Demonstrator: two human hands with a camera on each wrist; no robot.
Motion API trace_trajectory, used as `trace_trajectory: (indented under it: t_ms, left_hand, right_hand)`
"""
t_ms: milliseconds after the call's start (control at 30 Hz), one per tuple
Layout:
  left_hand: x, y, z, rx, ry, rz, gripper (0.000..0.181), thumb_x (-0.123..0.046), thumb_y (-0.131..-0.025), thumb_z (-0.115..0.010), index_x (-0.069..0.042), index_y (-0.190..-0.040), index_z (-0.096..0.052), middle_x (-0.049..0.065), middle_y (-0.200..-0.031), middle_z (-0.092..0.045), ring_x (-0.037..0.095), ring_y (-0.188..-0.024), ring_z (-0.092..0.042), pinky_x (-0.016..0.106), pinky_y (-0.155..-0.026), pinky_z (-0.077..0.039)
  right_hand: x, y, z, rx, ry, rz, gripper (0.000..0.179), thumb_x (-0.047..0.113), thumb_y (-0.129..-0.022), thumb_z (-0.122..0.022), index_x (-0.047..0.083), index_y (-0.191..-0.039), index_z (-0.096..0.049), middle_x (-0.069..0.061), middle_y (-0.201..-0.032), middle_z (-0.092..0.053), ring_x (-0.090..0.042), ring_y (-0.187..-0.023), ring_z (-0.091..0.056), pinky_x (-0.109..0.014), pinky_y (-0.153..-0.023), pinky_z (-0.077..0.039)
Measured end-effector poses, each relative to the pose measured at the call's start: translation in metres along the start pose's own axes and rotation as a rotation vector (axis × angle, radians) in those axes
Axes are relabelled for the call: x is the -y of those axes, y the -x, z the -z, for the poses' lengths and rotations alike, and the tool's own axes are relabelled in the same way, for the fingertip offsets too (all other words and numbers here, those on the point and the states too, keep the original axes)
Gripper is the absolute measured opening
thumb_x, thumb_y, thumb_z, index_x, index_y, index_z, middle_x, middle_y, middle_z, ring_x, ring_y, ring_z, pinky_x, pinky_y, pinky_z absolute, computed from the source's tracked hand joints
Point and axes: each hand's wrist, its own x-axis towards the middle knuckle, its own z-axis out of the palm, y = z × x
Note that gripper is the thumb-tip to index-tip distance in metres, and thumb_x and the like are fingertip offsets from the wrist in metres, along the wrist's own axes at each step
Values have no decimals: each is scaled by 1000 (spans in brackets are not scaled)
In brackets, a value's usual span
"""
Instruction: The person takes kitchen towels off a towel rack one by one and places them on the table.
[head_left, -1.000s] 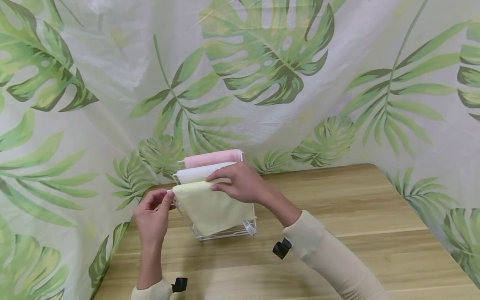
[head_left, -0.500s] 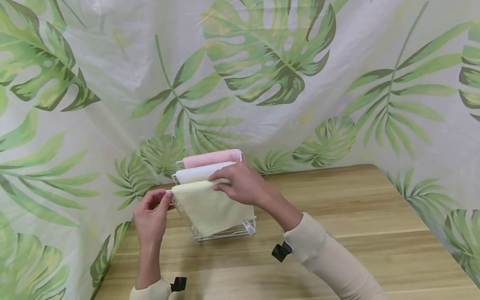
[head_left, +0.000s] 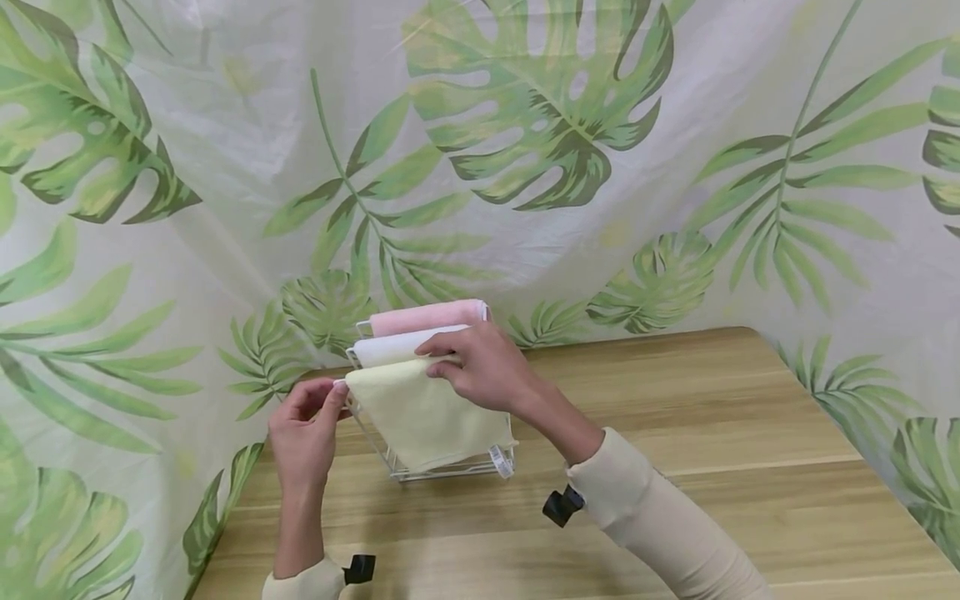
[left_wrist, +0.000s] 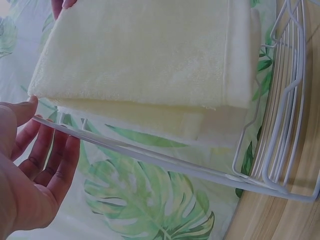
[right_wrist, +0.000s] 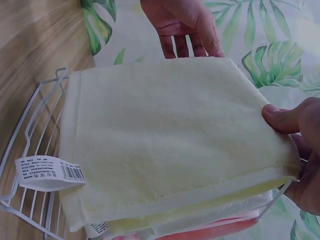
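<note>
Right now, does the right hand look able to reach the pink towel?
Probably yes: the pink towel's top shows behind the white towel, and nothing visible blocks the way above. The right hand would first need to release the yellow towel.

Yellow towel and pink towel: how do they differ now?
The yellow towel hangs in front; the pink towel hangs at the back, beyond a white towel. The yellow towel shows the head view its broad face; the pink towel, mainly its top fold. The right hand grips the yellow towel, not the pink towel. Both drape over the white rack.
</note>
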Motion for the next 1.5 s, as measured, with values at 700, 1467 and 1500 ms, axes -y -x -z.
trace_trajectory:
  t_ms: [700, 1467, 1500]
  left_hand:
    - [-1, 2, -3, 0, -5, -16, 20, -6, -97, -80, 11, -104, -73, -5, -85, -73, 7, -76, -69, 19, -66, -65]
    - [-1, 1, -3, -2, -29, -28, 21, -8, -97, -80, 10, -103, -73, -9, -83, -74, 5, -73, -69, 19, -65, -65]
    - [-1, 0, -3, -2, -25, -26, 21, -8, -97, -80, 10, -103, -73, -8, -83, -74, 5, -73, -69, 19, -65, -65]
  right_hand:
    - [4, -12, -4, 84, 34, -69, 15, 30, -99, -79, 22, -110, -86, 10, -103, -83, -2, -75, -63, -21, -64, -47]
    - [18, -23, 45, -76, -14, 21, 20, 23, -101, -76, 9, -113, -81, -4, -111, -82, -19, -106, -76, -34, -94, -61]
    - [19, -23, 48, -88, -13, 31, 19, 22, -100, -76, 8, -112, -81, -5, -111, -82, -20, -106, -76, -34, -94, -61]
